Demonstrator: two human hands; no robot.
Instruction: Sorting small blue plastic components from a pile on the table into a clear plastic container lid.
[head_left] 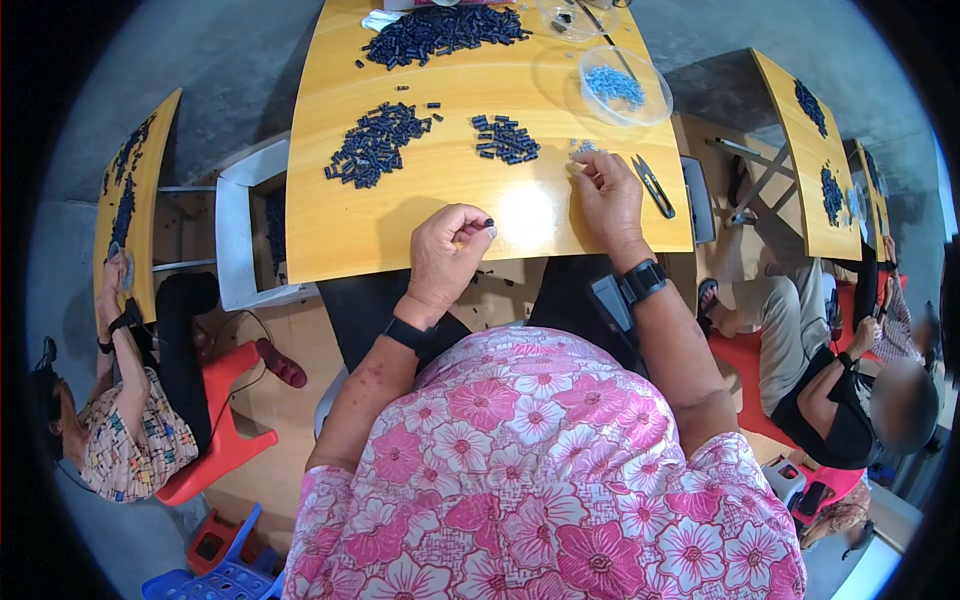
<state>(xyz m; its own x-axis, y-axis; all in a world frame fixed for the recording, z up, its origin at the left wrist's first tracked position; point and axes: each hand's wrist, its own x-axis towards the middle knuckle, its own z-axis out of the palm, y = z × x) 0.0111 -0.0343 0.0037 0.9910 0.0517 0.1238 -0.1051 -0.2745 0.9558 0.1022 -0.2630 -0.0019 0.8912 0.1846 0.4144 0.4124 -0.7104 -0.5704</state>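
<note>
My left hand [448, 258] is closed over the table's near edge, pinching a small black cylindrical part [489, 223] between thumb and fingertips. Farther right, my right hand [610, 203] has its thumb and fingers drawn together beside a few tiny pale pieces [585, 147]. Whatever it pinches is too small to make out. Ahead of my hands lie two piles of the same black parts, a larger left pile [375, 145] and a smaller middle pile [505, 139]. Black-handled thread snips [654, 187] rest right of my right hand.
A big heap of black parts [440, 36] covers the table's far side. At the far right stand a clear tub [655, 100] of small blue pieces and another clear container [575, 18]. A white box [235, 240] sits left of the table. Other people work at side tables.
</note>
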